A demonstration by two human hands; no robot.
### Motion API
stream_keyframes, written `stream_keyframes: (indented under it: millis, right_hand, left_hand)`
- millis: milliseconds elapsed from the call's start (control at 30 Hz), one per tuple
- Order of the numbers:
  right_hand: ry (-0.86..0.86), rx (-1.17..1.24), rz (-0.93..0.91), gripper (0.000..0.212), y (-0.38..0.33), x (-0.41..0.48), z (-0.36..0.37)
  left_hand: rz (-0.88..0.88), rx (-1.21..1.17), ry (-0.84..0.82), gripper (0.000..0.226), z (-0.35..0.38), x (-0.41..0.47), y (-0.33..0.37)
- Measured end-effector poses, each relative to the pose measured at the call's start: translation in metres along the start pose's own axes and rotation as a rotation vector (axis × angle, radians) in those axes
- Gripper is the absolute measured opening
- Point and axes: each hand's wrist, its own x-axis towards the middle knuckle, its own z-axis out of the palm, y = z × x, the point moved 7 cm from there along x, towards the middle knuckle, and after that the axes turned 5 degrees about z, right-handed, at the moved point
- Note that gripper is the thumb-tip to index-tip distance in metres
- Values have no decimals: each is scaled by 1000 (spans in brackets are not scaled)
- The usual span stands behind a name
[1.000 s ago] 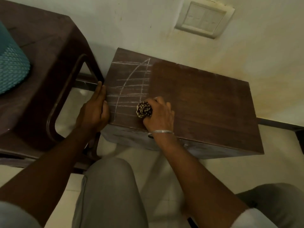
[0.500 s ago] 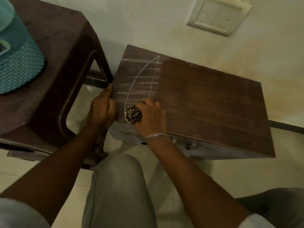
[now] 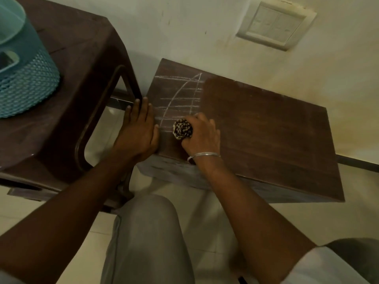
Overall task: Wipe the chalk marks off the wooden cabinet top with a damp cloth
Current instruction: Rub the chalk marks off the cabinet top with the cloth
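Right of the right grip (image 3: 202, 136), curled round the cloth (image 3: 182, 129), the cabinet top (image 3: 266, 130) lies open up to the wall (image 3: 184, 27) at its far edge. The left grip (image 3: 137, 132) lies flat in the narrow gap between cabinet top and desk (image 3: 82, 58). 1 basket (image 3: 26, 83) stands on the desk, well apart.

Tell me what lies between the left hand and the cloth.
Head view: just a narrow strip of cabinet top crossed by chalk marks.
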Motion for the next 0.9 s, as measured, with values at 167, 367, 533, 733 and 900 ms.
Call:
stream_keyframes:
  millis: [167,367,533,733,900]
  right_hand:
    - [-2,3,-43,57,13,-18,1]
    - [33,-18,-30,52,19,2,-1]
    - [35,23,6,48,13,35,-6]
    - [48,-16,-43,51,28,4,-4]
    - [55,-11,14,49,25,46,-8]
  left_hand:
    - [65,12,31,70,0,3,7]
    - [9,-189,180,64,-10,-3,2]
    - [-290,-469,206,61,-4,-4,-19]
    - [-356,-596,230,60,1,0,-30]
    - [-429,-494,295,57,-1,-2,-31]
